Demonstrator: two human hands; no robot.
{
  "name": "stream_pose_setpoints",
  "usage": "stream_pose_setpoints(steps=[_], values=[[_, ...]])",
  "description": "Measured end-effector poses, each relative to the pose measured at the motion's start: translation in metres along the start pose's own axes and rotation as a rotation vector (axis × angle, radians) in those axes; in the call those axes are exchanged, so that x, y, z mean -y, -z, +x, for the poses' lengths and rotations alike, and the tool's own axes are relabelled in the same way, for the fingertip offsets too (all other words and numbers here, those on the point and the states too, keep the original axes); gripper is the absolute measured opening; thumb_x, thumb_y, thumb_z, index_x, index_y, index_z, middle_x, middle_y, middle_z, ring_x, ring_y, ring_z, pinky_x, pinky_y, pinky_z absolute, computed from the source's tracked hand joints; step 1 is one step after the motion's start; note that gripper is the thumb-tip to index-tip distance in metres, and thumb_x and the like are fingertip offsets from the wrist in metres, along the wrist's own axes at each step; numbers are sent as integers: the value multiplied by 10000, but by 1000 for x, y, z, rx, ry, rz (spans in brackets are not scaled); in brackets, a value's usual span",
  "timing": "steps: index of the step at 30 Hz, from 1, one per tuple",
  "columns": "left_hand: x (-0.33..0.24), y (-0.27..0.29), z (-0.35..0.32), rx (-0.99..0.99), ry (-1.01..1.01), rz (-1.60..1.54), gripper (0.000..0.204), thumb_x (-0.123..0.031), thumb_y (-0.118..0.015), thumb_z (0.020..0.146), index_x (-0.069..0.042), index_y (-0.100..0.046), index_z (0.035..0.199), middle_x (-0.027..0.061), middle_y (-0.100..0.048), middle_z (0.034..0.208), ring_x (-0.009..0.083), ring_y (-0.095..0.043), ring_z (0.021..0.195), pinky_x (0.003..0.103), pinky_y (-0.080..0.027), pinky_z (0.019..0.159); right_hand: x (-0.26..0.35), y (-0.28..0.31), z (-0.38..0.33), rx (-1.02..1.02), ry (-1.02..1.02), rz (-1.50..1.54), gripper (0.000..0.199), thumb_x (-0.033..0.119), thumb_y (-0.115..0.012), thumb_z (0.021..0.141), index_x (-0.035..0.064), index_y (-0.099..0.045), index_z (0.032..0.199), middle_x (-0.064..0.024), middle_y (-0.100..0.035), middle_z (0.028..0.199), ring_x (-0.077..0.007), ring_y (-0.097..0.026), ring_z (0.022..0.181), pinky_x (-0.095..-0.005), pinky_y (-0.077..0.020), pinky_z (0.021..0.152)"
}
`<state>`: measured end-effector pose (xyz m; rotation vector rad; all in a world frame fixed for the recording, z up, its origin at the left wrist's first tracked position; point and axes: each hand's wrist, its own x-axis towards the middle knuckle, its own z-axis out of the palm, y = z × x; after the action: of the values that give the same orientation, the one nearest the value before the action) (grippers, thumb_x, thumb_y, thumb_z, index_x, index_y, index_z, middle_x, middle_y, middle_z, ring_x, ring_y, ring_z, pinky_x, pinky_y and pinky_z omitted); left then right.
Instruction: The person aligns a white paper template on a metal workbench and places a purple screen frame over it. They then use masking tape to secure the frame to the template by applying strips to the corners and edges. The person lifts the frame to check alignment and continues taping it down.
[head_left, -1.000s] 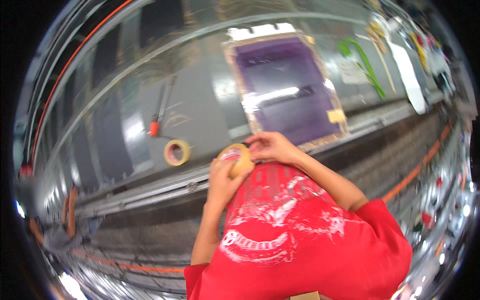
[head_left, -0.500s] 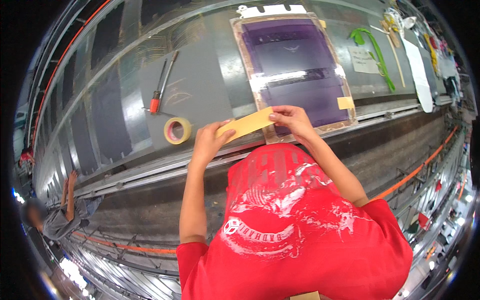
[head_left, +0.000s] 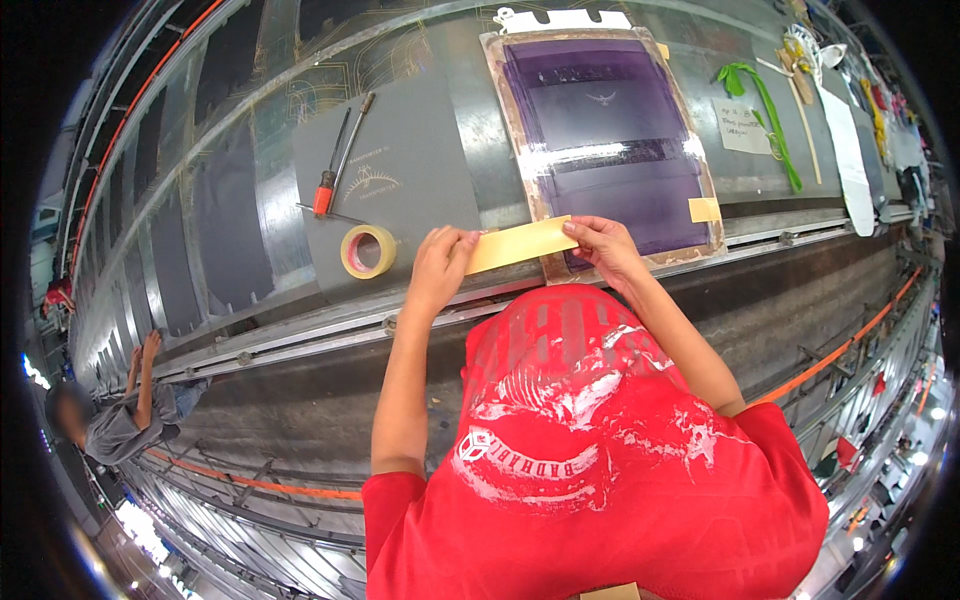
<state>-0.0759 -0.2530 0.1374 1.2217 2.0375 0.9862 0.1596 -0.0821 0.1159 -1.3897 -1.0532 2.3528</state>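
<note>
A strip of yellow masking tape (head_left: 518, 248) is stretched between my two hands in front of the table edge. My left hand (head_left: 440, 266) pinches its left end, and my right hand (head_left: 606, 248) pinches the right end. Just beyond the strip lies a screen printing frame (head_left: 528, 165) with a purple mesh; the strip overlaps its near left corner in view, though contact cannot be told. A small yellow tape piece (head_left: 704, 210) sticks to the frame's right side. The roll of tape (head_left: 350, 251) rests to the left of my left hand.
A red-handled screwdriver (head_left: 325, 192) lies on grey printed material (head_left: 430, 150) beside another thin tool. To the right are a handwritten paper note (head_left: 742, 128), a green strap (head_left: 768, 110) and white strips. A metal rail (head_left: 390, 325) edges the table. Another person (head_left: 130, 425) stands far left.
The tape strip has turned closer to level, and both hands have shifted slightly right in the picture. The table and its items have also shifted a little as the view moved.
</note>
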Motion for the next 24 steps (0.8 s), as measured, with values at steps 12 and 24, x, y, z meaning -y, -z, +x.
stream_pose_setpoints(steps=[12,24], values=[[83,-3,17,-539,-28,427,233,-309,-646,923,-78,-672,929,95,-625,858,281,-593,913,462,-386,923,54,124,3,-377,384,298,259,166,-706,919,45,-612,1127,-10,-646,945,-88,-585,794,-243,-492,690],[42,-99,-8,-135,278,-498,324,-351,-669,939,-28,-652,949,32,-658,909,124,-574,851,297,-444,766,-17,39,1,-62,68,14,313,203,-770,859,37,-648,1095,-3,-671,951,-99,-623,823,-234,-491,717]])
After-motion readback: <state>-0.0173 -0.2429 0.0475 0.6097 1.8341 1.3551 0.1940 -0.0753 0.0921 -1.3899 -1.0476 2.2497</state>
